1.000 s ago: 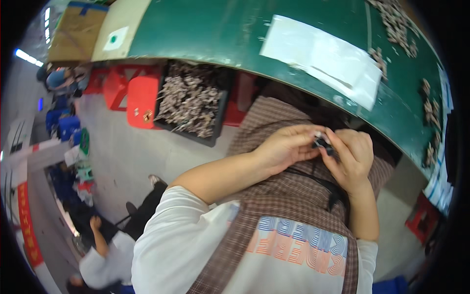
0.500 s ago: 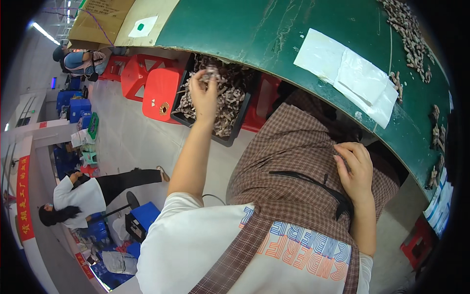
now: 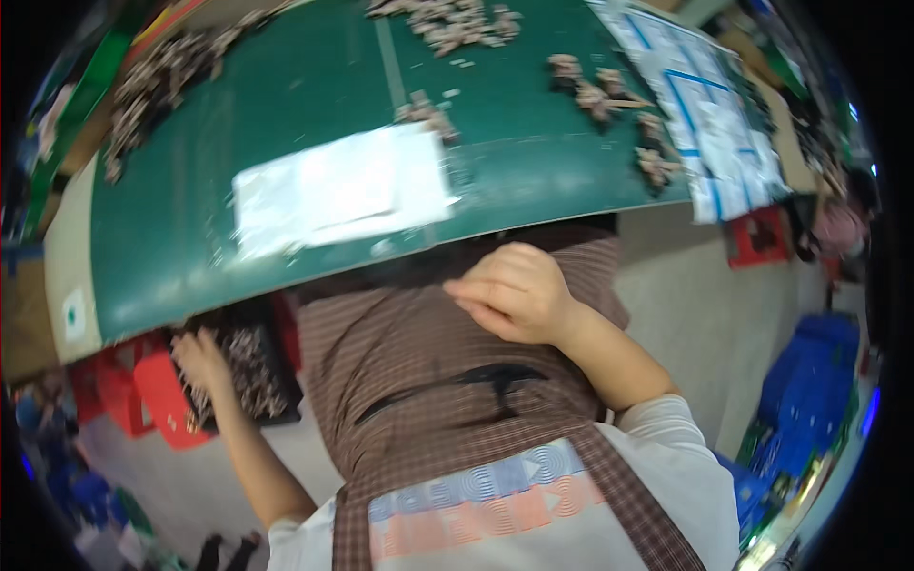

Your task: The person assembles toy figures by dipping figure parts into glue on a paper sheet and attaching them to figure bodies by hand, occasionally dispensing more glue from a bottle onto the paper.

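My left hand (image 3: 202, 360) is low at the left, over the edge of a black bin (image 3: 289, 366) full of small brown-and-pink figure-like pieces (image 3: 252, 366). Its fingers are spread and look empty, though motion blurs them. In front of my lap, above the brown checked apron (image 3: 400, 333), my right hand (image 3: 519, 293) is closed with fingers pressed together. Whatever it may hold is hidden. On the green table (image 3: 314, 105) ahead lie white sheets (image 3: 343, 186), with a small clump of the same pieces (image 3: 428, 116) beside them.
Piles of pieces lie at the table's far left (image 3: 171, 81) and far middle (image 3: 452, 21). Larger clumps (image 3: 600, 95) sit right, near blue-and-white plastic packaging (image 3: 709, 114). Red stools (image 3: 162, 390) stand beside the bin; another red stool (image 3: 759, 236) and blue crates (image 3: 809, 371) are at right.
My view has swung right, toward the table. My left hand held a small piece above the bin; now its fingers are spread there. My right hand has lifted off the apron and closed.
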Motion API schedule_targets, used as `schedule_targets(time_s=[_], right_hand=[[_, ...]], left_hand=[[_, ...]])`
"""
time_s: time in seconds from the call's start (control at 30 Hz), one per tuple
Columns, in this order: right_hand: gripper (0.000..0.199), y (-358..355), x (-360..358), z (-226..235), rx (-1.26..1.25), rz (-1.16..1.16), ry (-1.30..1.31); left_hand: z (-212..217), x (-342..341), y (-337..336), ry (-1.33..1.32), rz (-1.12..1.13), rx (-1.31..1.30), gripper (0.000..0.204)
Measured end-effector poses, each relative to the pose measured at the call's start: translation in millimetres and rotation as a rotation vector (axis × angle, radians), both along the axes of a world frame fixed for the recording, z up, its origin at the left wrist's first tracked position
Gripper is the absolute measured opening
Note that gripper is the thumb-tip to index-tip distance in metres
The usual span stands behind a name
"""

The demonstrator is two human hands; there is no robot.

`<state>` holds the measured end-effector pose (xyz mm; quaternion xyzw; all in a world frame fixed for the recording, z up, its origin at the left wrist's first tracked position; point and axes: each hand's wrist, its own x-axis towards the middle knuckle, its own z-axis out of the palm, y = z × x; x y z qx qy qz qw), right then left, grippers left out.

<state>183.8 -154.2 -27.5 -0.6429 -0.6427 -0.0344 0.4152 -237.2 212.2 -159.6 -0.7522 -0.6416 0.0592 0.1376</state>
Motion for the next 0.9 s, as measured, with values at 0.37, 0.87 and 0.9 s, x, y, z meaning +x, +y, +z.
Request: schedule_targets(time_s=[0.37,0.87,0.9], right_hand=[[0.034,-85,109,30,-0.156,-1.183,-0.441],[0.036,-8,-3,56,-0.032,-0.212,0.060],[0.033,1,8,55,0.004,-0.226,0.055]], left_hand=[[88,189,-183,-1.034,-1.022,-0.336,0.035],[154,269,-254,-1.882,-0.198,-1.850,0.055],[156,263,-247,-1.782,-0.174,-1.901,0.055]])
